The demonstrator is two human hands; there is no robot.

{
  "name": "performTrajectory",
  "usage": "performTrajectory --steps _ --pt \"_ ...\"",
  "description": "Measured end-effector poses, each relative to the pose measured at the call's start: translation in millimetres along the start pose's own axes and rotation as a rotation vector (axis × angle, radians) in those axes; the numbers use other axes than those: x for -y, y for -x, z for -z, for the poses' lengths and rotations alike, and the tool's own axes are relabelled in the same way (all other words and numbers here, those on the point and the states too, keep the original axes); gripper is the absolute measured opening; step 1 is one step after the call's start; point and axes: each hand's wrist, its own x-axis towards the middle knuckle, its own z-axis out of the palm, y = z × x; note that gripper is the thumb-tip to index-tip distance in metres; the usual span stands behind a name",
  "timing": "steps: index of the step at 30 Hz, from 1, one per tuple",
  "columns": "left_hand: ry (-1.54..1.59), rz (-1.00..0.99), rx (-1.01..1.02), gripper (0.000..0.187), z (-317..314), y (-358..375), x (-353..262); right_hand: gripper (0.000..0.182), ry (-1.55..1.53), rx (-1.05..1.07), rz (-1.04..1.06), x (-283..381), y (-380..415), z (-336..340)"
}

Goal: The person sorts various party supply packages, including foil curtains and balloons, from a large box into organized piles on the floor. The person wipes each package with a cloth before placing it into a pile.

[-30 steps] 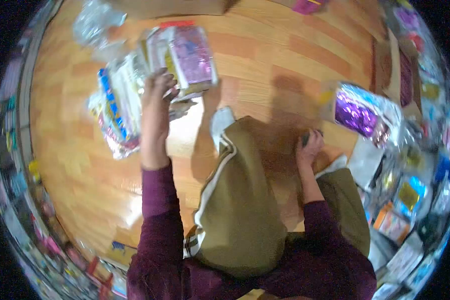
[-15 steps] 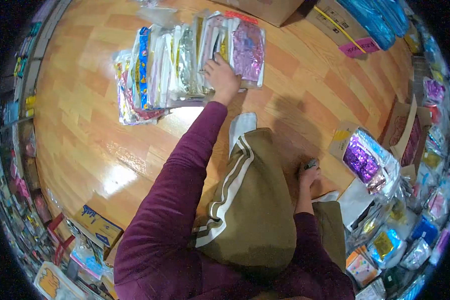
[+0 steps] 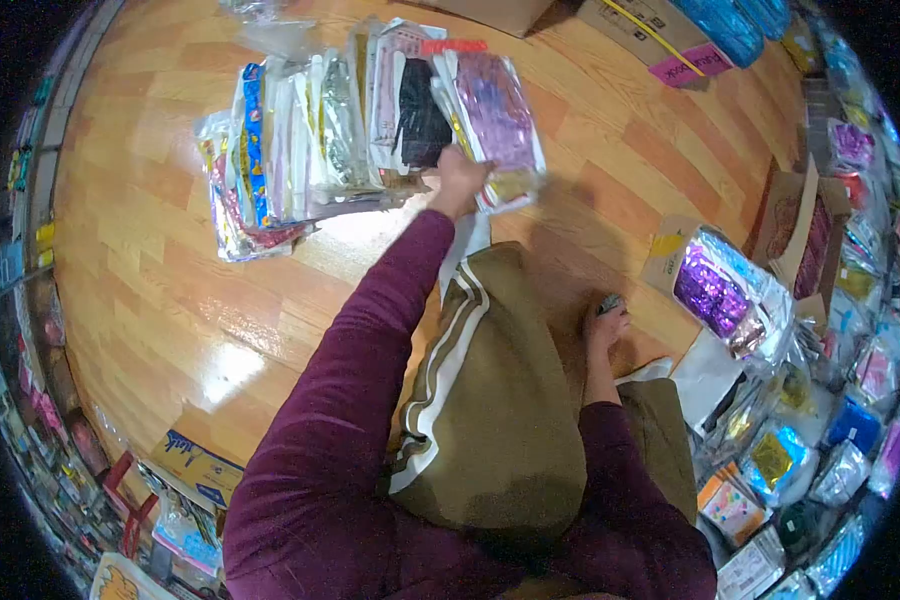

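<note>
Several flat plastic packets lie overlapping in a row on the wooden floor. At their right end, my left hand grips the near edge of the purple shiny packets, its fingers closed around them. Just left of these, a black packet shows between the others. My right hand is beside my knee, closed around a small dark object too small to identify.
Purple and silver packets lie by an open cardboard box at the right. Many wrapped packets cover the lower right. A yellow-strapped box stands at the top right, another carton at the lower left.
My left hand has pulled the purple packets toward me and apart from the row, uncovering the black packet. The whole view has shifted slightly. My right hand still holds the small object.
</note>
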Motion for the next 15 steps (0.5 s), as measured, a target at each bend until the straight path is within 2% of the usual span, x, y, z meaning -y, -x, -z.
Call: performTrajectory --steps 1,2,4,5,7,8,9,10,11,12,13,14,15 --pt "0.549 -0.186 -0.028 0.023 -60.6 -16.7 57.7 0.067 0.026 0.008 -0.008 0.0 -1.6 -2.4" --pt "0.825 -0.336 -0.058 0.026 -63.3 23.6 33.8 0.067 0.053 0.017 -0.016 -0.9 -2.5 -4.9" --pt "0.453 0.061 0.281 0.033 -56.9 86.6 9.3 0.062 0.042 -0.013 -0.003 -2.9 -3.1 -6.4" --pt "0.289 -0.346 0.362 0.036 -83.8 91.4 38.6 0.057 0.029 -0.044 0.021 -5.6 -4.0 -6.1" --pt "0.269 -0.921 0.823 0.037 -107.7 82.7 71.4 0.052 -0.038 -0.081 0.050 -13.6 -7.5 -3.9" --pt "0.277 -0.919 0.835 0.037 -94.0 87.5 56.5 0.047 -0.112 -0.116 0.094 -19.1 -10.4 -3.3" --pt "-0.029 -0.677 0.948 0.031 -65.5 96.1 25.4 0.047 -0.102 -0.113 0.082 -29.6 -14.5 -2.6" --pt "-0.342 -0.429 1.036 0.027 -46.5 98.5 9.9 0.039 -0.346 -0.112 0.060 -41.3 -22.5 -2.4" --pt "-0.123 -0.551 0.805 0.022 -41.1 95.7 14.8 0.030 -0.592 -0.114 0.033 -51.1 -29.6 -3.8" --pt "0.149 -0.470 0.656 0.021 -35.1 88.7 18.1 0.025 -0.654 -0.162 -0.148 -58.4 -38.0 -7.7" --pt "0.084 -0.274 0.549 0.018 -25.6 73.6 8.5 0.025 -0.648 -0.164 -0.167 -64.7 -41.7 -8.1" --pt "0.258 -0.399 0.273 0.018 -15.2 68.6 1.0 0.025 -0.878 -0.203 -0.194 -69.0 -45.7 -6.7" --pt "0.203 -0.396 0.065 0.020 -16.6 45.3 14.1 0.025 -1.108 -0.241 -0.217 -70.9 -48.2 -4.7"
